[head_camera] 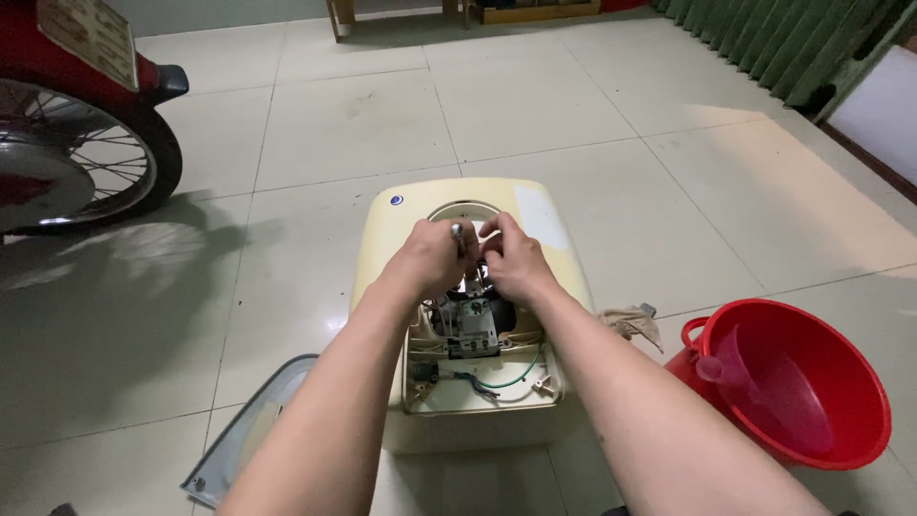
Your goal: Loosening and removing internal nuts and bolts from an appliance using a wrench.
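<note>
In the head view, a cream-coloured appliance housing point(478, 287) lies on the tiled floor point(573, 115), its open bay showing a grey electrical block point(473, 330) and wires. The left hand point(430, 258) is closed around a metal-tipped tool point(458, 232), mostly hidden in the fist. The right hand point(516, 263) pinches something too small to identify; a red bucket point(802, 382) sits right, a motorbike wheel point(76, 162) is cut off left.

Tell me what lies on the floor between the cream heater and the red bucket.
In the head view, a crumpled beige rag lies on the tiles between the heater and the bucket, close to the heater's side.
</note>
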